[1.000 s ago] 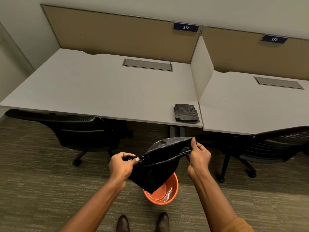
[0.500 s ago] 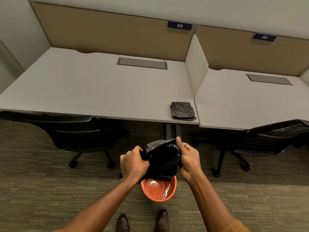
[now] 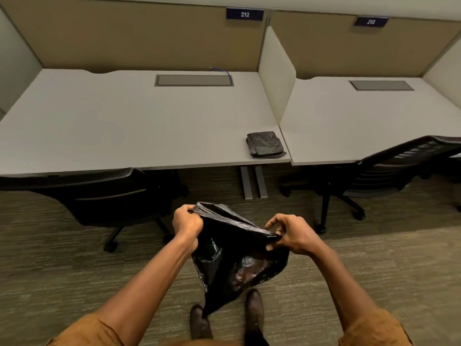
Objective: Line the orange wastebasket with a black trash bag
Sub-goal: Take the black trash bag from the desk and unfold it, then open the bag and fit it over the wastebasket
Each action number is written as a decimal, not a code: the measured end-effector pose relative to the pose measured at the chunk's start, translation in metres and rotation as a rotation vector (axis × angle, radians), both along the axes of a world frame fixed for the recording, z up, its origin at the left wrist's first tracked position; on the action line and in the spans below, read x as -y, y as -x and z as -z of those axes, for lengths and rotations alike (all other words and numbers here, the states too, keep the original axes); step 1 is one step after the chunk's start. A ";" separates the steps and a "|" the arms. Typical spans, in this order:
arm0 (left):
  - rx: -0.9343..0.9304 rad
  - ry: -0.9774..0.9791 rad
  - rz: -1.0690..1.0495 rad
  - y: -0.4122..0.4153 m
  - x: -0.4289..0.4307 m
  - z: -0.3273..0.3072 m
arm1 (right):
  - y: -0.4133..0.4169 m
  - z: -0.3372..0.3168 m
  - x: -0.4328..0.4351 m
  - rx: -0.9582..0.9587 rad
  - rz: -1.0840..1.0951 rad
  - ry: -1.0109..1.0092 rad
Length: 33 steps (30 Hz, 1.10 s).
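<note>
Hands, left and right, fingers pinching black trash bag mouth apart, interior dark.

Black trash bag: thin, glossy, crinkled plastic, lower-center of frame. Mouth stretched open approx. horizontal, top edge taut; body sags down, tapering to a point btwn the shoes. Orange wastebasket hidden from view.

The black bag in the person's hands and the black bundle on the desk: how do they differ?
The trash bag is opened out, hanging in the air between the left hand and right hand; the folded bundle lies flat and untouched near the desk corner. The held bag looks far bigger and loosely crumpled; the bundle is a compact square. Both are glossy black plastic.
</note>
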<state>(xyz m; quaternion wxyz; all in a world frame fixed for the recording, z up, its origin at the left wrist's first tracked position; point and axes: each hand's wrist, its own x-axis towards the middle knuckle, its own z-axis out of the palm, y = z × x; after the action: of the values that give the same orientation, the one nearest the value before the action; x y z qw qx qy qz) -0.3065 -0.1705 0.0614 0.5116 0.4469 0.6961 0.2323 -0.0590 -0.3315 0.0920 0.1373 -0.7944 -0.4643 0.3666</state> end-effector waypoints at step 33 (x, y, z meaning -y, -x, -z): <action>0.346 0.496 -0.395 -0.033 0.066 0.087 | -0.065 0.125 0.083 -0.185 1.187 -0.063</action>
<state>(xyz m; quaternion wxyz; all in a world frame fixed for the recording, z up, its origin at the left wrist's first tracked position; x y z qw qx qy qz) -0.2739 -0.2362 -0.0260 0.6599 0.1202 0.7074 0.2226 0.0058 -0.4145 -0.0330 0.3817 -0.8784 0.0621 0.2808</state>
